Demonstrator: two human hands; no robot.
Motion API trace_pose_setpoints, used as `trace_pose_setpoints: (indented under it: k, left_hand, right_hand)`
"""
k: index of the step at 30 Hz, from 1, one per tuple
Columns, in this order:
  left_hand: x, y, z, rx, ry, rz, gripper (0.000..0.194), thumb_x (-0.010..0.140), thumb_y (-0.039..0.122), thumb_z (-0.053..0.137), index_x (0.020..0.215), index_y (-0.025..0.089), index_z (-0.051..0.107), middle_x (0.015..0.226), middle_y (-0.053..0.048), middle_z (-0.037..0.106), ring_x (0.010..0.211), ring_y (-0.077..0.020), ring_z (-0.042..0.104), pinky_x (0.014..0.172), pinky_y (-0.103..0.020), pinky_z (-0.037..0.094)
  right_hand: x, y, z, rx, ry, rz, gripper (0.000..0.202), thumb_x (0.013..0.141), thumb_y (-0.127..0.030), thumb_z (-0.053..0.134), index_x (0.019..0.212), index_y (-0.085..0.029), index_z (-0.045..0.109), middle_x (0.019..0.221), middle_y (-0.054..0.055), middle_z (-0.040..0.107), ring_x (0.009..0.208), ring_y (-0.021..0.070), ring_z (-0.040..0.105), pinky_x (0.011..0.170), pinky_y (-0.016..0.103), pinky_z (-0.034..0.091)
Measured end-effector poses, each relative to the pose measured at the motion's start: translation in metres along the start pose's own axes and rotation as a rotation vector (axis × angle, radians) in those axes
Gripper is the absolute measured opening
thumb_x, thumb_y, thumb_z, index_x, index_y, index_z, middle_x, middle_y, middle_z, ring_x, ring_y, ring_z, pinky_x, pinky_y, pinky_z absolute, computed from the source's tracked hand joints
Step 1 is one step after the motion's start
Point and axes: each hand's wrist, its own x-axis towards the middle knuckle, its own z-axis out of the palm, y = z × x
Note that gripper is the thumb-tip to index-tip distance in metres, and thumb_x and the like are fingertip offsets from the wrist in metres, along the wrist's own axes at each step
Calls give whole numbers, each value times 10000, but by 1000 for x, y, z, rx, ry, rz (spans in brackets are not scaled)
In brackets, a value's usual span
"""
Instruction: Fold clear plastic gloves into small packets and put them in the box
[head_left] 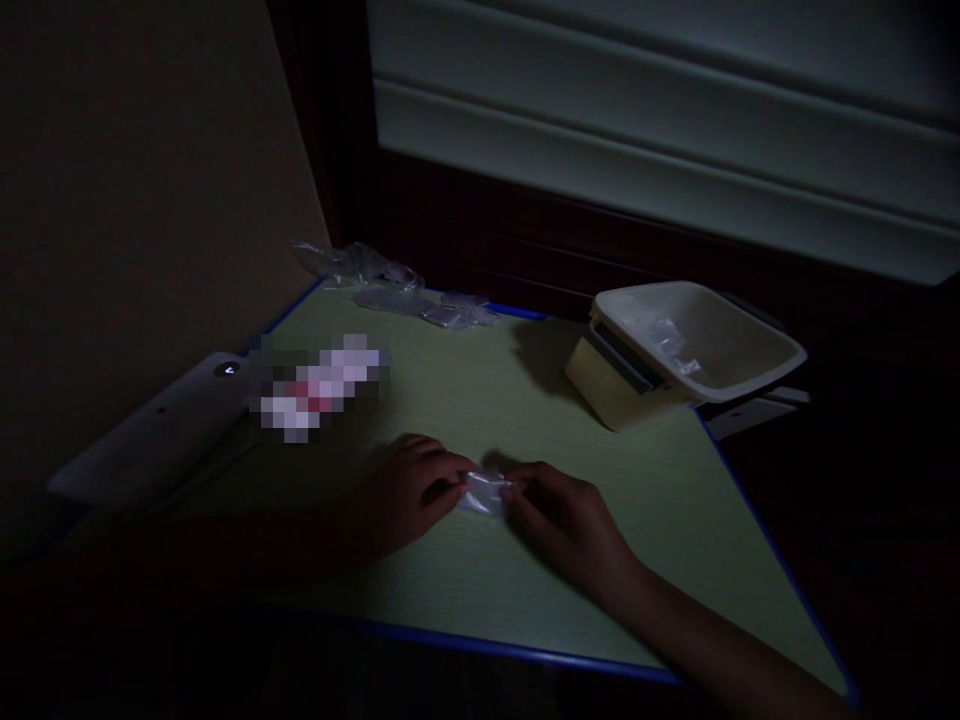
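Just over the pale green table (450,590), a small clear plastic bag (484,493) is stretched between both hands. My left hand (412,492) pinches its left edge between thumb and fingers. On the opposite side, my right hand (566,515) grips the right edge with its fingertips. The dim light hides whatever the bag may contain.
A white tub (600,385) with clear packets inside stands at the table's right edge. More clear bags (450,312) lie along the back edge. A pixelated item (319,385) and a white power-strip-like object (157,430) are on the left. Shutters rise behind.
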Motion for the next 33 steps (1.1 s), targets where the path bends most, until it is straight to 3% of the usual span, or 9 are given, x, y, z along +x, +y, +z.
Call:
trace_pose_setpoints:
  k: [8, 14, 23, 29, 33]
  left_hand:
    - [-1, -4, 2, 68, 81, -72, 209, 853, 147, 550, 1058, 162, 592, 717, 8, 649, 785, -173, 604, 756, -323, 456]
    - [0, 1, -5, 274, -66, -23, 85, 828, 123, 540, 839, 149, 619, 825, -50, 606, 798, -201, 546, 739, -343, 423]
    - [0, 1, -9, 393, -74, -11, 72, 814, 131, 540, 806, 149, 609, 825, -60, 576, 793, -218, 517, 711, -357, 412]
    - [-1, 0, -10, 302, 14, -52, 70, 843, 174, 528, 842, 145, 591, 838, -60, 594, 798, -206, 540, 730, -359, 437]
    - [-1, -3, -11, 19, 140, -205, 133, 820, 272, 572, 882, 155, 579, 854, -51, 609, 782, -181, 565, 691, -319, 470]
  right_hand:
    - [18, -1, 1, -129, -93, -64, 116, 820, -138, 528, 767, -173, 625, 696, 7, 635, 588, 118, 574, 555, 235, 431]
    - [30, -5, 3, -241, -135, -82, 57, 810, -158, 622, 866, -165, 614, 689, -6, 594, 577, 123, 547, 530, 233, 411]
    - [44, -13, 11, -447, -245, -59, 96, 759, -98, 668, 768, -175, 611, 752, 22, 599, 638, 142, 561, 578, 254, 416]
    - [42, -11, 16, -377, -223, -67, 154, 725, -45, 622, 742, -189, 569, 764, 19, 594, 648, 136, 539, 584, 252, 401]
    - [41, -10, 13, -192, -127, -27, 97, 798, -101, 542, 766, -191, 533, 701, -5, 592, 589, 113, 536, 539, 221, 411]
